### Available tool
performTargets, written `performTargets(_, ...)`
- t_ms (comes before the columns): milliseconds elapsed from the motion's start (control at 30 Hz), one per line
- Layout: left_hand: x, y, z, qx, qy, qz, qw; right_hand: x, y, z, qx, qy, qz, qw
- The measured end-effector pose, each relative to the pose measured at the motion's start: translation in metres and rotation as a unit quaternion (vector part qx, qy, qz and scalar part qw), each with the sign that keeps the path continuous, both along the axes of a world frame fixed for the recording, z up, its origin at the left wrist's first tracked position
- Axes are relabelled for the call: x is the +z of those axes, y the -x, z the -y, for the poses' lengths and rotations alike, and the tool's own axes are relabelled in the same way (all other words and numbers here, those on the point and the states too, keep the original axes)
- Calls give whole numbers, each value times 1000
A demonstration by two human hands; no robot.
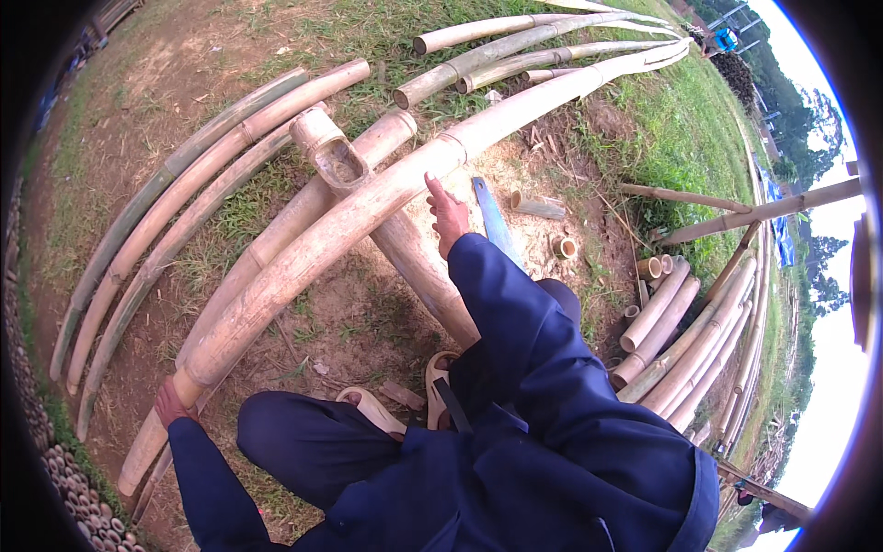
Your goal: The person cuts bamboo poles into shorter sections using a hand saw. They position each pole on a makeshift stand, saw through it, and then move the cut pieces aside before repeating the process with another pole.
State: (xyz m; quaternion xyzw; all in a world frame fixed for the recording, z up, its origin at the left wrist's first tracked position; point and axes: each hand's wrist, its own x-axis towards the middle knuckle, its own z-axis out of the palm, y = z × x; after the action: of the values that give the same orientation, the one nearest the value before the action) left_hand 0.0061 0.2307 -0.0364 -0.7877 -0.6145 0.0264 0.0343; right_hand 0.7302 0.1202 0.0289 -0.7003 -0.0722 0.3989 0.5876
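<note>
A long, thick bamboo pole (368, 195) runs diagonally before me, resting across a notched bamboo post (342, 164). Near the pole's lower left part, my left hand (173, 402) is closed around its side; its fingertips are partly hidden. My right hand (448, 213) is beside the pole's middle, close to a node, with a finger stretched toward the surface and nothing held. Just right of that hand, a handsaw (498, 225) with a bluish blade lies on sawdust-strewn ground. A second bamboo pole (292, 221) lies alongside the first.
Several bamboo poles (189, 175) lie on the left, and others (515, 46) at the far side. Short cut pieces (539, 206) and a bamboo ring (565, 247) lie near the saw. More poles (704, 354) are stacked at right, below a wooden frame (763, 213).
</note>
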Motion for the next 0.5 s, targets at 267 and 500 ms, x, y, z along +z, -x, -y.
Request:
performTargets(267, 12, 14, -50, -36, -57, 2, 998, 11, 17, -6, -7, -23, 15, 1000)
performTargets(500, 23, 22, -56, -37, 4, -97, 995, 6, 16, 17, -38, -3, -45, 998)
